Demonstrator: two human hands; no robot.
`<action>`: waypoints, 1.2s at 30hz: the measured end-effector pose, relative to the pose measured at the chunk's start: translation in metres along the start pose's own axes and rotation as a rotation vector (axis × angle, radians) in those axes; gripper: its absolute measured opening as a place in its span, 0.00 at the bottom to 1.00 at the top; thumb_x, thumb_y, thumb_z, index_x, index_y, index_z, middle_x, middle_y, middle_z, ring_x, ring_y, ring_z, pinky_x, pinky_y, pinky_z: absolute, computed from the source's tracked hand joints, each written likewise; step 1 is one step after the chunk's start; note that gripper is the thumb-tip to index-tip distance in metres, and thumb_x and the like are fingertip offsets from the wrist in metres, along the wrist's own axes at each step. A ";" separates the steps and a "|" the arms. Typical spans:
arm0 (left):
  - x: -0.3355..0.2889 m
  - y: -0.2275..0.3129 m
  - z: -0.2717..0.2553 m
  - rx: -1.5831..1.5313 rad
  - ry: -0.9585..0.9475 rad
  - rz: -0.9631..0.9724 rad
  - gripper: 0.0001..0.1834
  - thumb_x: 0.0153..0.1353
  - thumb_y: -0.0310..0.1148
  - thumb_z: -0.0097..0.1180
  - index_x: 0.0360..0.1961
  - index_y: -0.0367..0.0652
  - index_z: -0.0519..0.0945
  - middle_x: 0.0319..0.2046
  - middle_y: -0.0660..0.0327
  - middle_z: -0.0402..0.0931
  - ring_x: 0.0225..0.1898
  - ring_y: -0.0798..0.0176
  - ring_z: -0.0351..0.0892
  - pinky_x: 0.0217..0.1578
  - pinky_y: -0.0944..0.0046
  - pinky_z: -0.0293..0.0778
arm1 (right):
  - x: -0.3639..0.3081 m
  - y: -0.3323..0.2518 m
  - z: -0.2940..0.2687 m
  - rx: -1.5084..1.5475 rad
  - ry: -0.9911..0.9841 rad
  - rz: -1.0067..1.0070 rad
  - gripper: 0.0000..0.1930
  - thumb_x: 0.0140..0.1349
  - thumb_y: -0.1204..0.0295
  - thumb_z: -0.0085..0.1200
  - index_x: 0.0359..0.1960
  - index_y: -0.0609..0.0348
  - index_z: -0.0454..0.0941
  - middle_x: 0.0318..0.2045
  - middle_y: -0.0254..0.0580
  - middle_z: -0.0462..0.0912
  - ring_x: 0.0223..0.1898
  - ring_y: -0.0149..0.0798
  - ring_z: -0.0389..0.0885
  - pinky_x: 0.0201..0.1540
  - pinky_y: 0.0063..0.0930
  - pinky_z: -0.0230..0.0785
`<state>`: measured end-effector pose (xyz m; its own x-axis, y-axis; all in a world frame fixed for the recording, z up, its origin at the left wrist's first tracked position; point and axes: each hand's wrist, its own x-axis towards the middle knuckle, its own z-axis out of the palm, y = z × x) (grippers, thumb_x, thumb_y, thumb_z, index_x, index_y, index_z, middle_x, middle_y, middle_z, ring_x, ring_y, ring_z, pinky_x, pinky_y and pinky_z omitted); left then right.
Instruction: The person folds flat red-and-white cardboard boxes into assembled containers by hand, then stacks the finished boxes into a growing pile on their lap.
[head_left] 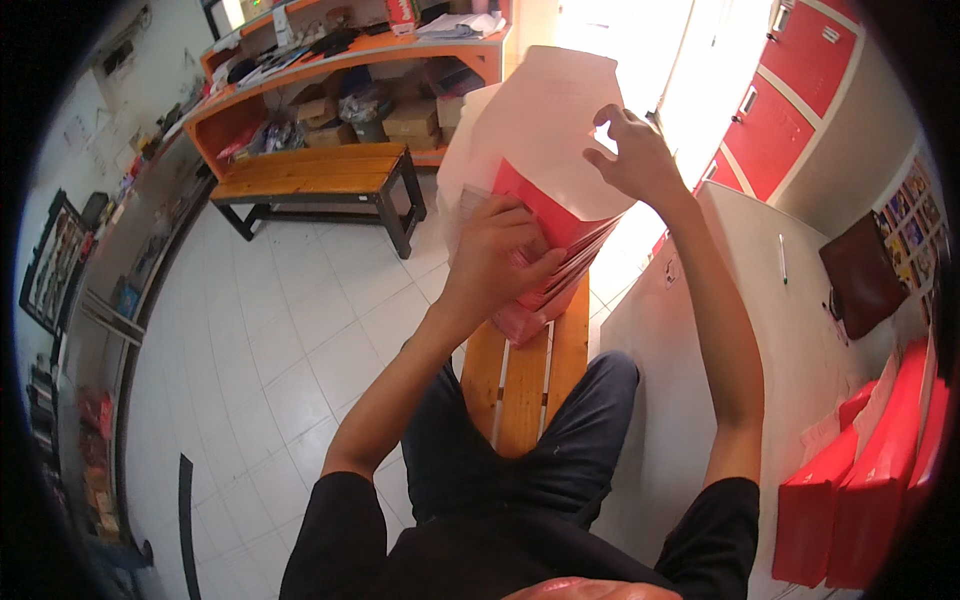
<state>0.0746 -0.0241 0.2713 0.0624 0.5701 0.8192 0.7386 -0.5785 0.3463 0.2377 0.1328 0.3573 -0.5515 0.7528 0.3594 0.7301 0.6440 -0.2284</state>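
Observation:
In front of me, a thick stack of red folded paper [560,240] rests on a slatted wooden bench [520,400]. Clear, wrinkled plastic shows at its near end. Large pale sheets [540,110] stand up behind and beside the red layers and fan out toward the far side. My left hand [505,250] is closed on the stack's left side, fingers curled and thumb laid across the red layers. My right hand [635,155] is raised at the right edge of the pale sheets. Its thumb and fingers are bent but apart, and nothing shows between them.
A white cabinet or counter [690,330] stands close on my right, with a pen [783,260] and a brown pouch [865,275] on it. Red bundles [860,500] stand at the lower right. Another bench [310,170] and an orange shelf counter [350,60] are at the far left.

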 end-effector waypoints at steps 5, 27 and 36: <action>-0.007 0.002 0.005 0.182 0.049 0.025 0.09 0.48 0.37 0.72 0.24 0.46 0.84 0.27 0.64 0.79 0.44 0.59 0.76 0.52 0.54 0.66 | -0.049 -0.024 -0.016 0.334 -0.531 -0.406 0.14 0.67 0.63 0.59 0.41 0.64 0.79 0.32 0.47 0.82 0.34 0.41 0.79 0.43 0.36 0.74; -0.024 -0.040 0.001 0.223 -0.014 -0.285 0.41 0.43 0.63 0.74 0.55 0.53 0.77 0.41 0.59 0.84 0.39 0.54 0.86 0.34 0.54 0.80 | -0.033 -0.077 0.028 0.050 -0.289 -0.263 0.14 0.65 0.67 0.49 0.34 0.69 0.78 0.29 0.66 0.82 0.33 0.66 0.82 0.41 0.54 0.74; -0.035 -0.039 0.014 0.142 0.139 -0.178 0.36 0.48 0.50 0.76 0.53 0.43 0.75 0.38 0.58 0.78 0.40 0.53 0.82 0.40 0.57 0.78 | -0.039 -0.074 0.045 0.072 -0.067 -0.065 0.25 0.72 0.51 0.41 0.36 0.58 0.84 0.28 0.52 0.86 0.32 0.55 0.86 0.38 0.48 0.78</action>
<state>0.0534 -0.0133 0.2224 -0.1621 0.5641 0.8096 0.8172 -0.3832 0.4306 0.1870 0.0617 0.3189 -0.6242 0.7152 0.3144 0.6624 0.6979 -0.2724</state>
